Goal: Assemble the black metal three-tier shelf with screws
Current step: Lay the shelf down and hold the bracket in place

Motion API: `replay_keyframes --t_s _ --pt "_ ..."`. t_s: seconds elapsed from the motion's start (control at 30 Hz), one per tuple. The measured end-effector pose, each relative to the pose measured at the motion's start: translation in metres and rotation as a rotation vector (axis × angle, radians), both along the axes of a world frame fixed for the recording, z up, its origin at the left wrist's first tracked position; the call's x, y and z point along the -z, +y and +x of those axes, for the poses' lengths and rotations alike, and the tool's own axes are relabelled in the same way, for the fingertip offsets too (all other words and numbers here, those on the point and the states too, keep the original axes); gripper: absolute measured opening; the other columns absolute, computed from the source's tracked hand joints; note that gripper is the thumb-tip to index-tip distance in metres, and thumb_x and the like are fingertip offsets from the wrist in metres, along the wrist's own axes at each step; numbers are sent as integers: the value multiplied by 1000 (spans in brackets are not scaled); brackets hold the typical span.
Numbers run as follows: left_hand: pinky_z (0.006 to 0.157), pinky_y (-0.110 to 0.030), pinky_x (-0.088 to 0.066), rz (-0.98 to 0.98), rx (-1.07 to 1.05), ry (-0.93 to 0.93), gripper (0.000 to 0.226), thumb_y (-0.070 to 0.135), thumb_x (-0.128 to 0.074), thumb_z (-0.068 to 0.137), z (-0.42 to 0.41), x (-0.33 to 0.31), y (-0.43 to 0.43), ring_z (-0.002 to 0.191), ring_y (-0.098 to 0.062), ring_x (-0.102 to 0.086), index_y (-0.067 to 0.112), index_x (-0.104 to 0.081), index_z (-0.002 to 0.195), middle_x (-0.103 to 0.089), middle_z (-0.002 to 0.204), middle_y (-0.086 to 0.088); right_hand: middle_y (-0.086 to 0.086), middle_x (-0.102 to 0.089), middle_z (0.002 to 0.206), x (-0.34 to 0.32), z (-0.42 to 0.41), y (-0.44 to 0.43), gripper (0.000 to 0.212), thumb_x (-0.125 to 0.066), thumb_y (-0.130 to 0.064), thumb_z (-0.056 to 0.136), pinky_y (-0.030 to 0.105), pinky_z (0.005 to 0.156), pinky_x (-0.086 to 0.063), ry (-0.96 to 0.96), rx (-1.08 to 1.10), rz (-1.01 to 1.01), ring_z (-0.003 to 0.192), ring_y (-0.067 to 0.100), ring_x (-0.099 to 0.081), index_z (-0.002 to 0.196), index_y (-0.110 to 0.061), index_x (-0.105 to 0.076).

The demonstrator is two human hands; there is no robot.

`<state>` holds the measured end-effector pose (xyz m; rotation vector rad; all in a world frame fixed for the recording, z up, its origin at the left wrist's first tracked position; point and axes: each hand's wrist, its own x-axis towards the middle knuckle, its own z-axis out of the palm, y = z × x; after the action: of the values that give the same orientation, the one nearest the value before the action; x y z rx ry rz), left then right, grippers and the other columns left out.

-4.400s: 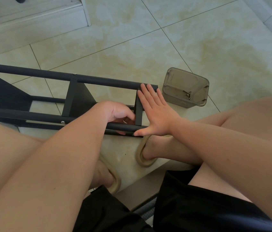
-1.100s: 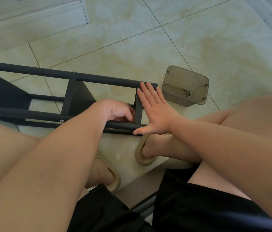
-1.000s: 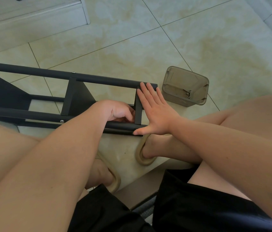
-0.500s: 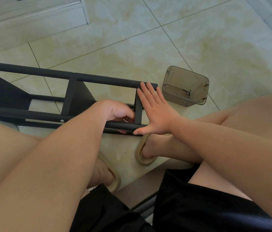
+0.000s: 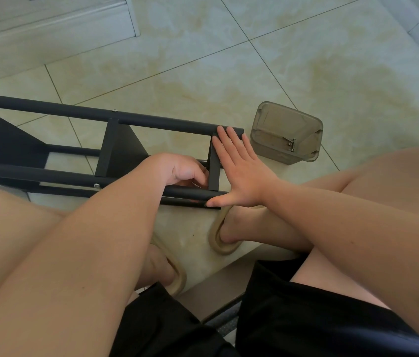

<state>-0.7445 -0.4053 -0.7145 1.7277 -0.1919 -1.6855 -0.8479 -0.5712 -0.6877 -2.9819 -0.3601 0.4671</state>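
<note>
The black metal shelf frame (image 5: 151, 119) lies on its side on the tiled floor, its poles running left to right. My right hand (image 5: 244, 173) is flat with straight fingers and presses against the end shelf panel (image 5: 214, 171) and the pole ends. My left hand (image 5: 180, 168) reaches inside the frame just left of that panel. Its fingers are curled round a small metal tool that is mostly hidden; only a glint shows under the hand. Screw heads (image 5: 97, 186) sit in the near pole.
A clear brown plastic box (image 5: 286, 132) with a few screws (image 5: 291, 145) in it stands right of the frame's end. My feet in tan sandals (image 5: 225, 243) are just below the frame. A raised step (image 5: 48, 29) runs along the top left.
Almost nothing differs. My left hand's fingers shift slightly inside the frame beside the end panel; my right hand stays flat against it.
</note>
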Motion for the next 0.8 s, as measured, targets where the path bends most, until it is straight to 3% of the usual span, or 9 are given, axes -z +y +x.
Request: replay_keyframes --t_s 0.3,0.5,0.63,0.8 --pt "91 -35 -51 -22 -19 18 23 -7 -56 89 1 -1 0 94 -27 -65 8 -72 96 -72 94 -10 15 19 168 0 0 0 139 -30 -99 67 50 125 13 -7 1 7 154 32 22 161 -4 8" --pt "95 -49 -55 57 -95 143 26 7 -60 92 2 0 1 105 -34 -69 7 -72 116 -72 110 -15 14 21 167 0 0 0 139 -31 -99 68 48 124 15 -8 -2 0 153 31 25 160 -4 10" --pt "90 -50 -57 149 -45 91 29 17 -66 92 1 -2 0 110 -32 -68 11 -69 121 -69 120 -13 14 22 167 0 0 0 139 -32 -99 68 48 124 15 -5 -4 7 153 30 26 160 -4 11" --pt "95 -46 -55 80 -17 97 28 8 -61 93 0 -6 -1 95 -32 -70 3 -69 119 -72 105 -18 14 22 167 -1 1 0 138 -31 -99 68 48 124 16 -4 -3 5 153 30 26 160 -4 10"
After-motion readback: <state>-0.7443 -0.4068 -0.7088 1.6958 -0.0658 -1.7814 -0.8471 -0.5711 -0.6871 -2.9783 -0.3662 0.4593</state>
